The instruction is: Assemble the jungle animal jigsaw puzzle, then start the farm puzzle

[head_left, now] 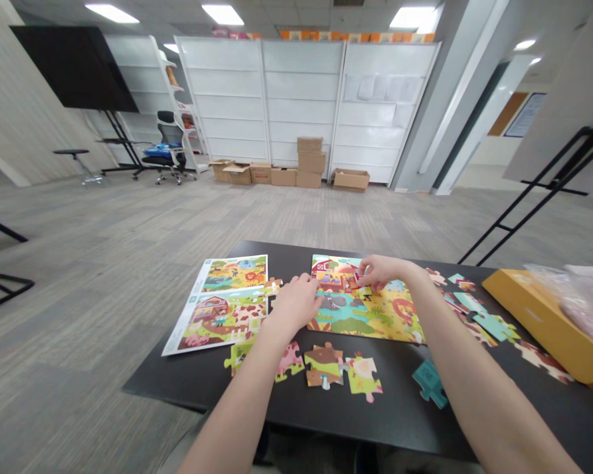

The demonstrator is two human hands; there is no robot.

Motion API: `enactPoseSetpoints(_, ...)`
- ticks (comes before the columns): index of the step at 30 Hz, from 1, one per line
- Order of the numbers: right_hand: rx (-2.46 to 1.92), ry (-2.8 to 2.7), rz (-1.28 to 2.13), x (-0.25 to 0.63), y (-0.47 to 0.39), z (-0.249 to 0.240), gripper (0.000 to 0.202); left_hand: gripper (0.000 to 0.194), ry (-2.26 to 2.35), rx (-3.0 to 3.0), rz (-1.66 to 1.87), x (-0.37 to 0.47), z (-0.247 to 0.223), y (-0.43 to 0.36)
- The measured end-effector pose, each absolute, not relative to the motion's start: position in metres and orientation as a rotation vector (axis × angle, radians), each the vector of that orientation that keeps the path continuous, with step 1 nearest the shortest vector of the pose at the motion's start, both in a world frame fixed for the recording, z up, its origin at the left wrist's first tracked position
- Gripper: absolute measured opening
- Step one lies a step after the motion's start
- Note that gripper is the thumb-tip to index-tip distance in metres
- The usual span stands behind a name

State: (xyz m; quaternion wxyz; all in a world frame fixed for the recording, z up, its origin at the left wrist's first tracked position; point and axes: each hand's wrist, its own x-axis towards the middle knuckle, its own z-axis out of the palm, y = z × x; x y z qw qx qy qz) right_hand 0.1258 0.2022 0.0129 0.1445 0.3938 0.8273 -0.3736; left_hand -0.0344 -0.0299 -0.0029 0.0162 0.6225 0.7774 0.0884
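Note:
On the black table lies a partly assembled jigsaw puzzle (346, 322) with a hippo, a lion and a red barn. My right hand (383, 270) is over its upper part, thumb and fingers pinched on a small red and white puzzle piece (358, 278), mostly hidden by the fingers. My left hand (296, 299) rests at the puzzle's left edge, its fingers stretched out and fingertips touching the pieces there. Below the puzzle lie loose pieces: a brown one (325, 365), a light green one (364, 375), a pink pig piece (290, 361) and a teal one (430, 383).
A printed picture sheet (180, 339) lies at the table's left. More loose pieces (484, 316) are scattered right of the puzzle, beside a yellow box (538, 322) with clear plastic in it. The table edge (178, 399) runs close in front of me.

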Motion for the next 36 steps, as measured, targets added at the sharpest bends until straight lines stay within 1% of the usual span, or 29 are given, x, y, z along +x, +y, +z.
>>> enactPoseSetpoints(8,1.115,2.39,-1.151,0.13,0.201,0.019,0.066,0.028,2.419,1.927,0.275,-0.034,-0.003,-0.031)
enactPoseSetpoints(13,1.075,2.422,-1.158,0.13,0.197,0.026,0.059,0.028,2.427,1.946,0.267,-0.034,-0.004,-0.031)
enactPoseSetpoints(19,0.823,2.553,-1.272,0.14,0.196,0.038,0.048,0.027,2.427,1.947,0.261,-0.033,-0.004,-0.031)
enactPoseSetpoints(22,0.765,2.593,-1.171,0.143,0.201,0.038,0.047,0.027,2.424,1.949,0.261,-0.032,-0.002,-0.032)
enactPoseSetpoints(27,0.965,2.555,-0.92,0.138,0.207,0.028,0.06,0.028,2.423,1.955,0.263,-0.033,-0.004,-0.031)
enactPoseSetpoints(36,0.798,2.648,-0.916,0.13,0.205,0.024,0.049,0.029,2.43,1.961,0.254,-0.034,-0.006,-0.031)
